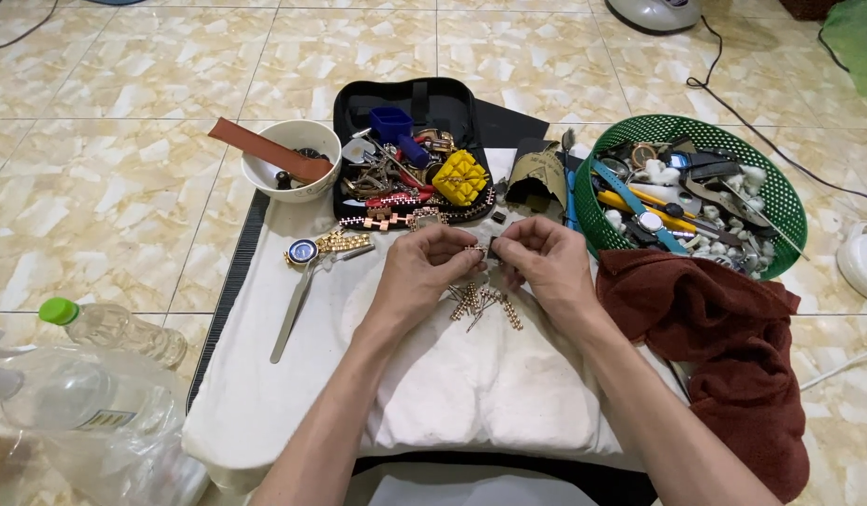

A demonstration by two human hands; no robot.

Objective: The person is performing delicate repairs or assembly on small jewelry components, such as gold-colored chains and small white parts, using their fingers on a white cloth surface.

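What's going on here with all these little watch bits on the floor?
A person sits at a white cushion on a tiled floor, both hands raised over it. The left hand and right hand pinch a small metal watch-band piece between their fingertips. Loose band links lie below. A watch and tweezers rest to the left, an open tool case behind, a green basket at right.

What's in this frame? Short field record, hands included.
surface: white cloth over a pad on a tiled floor
left hand: pinching a small part of a metal watch band
right hand: pinching the same band from the other side
band: links hang down onto the cloth
left of hands: watch, tweezers
behind: white bowl, open black tool case
right: green basket of parts, dark red towel
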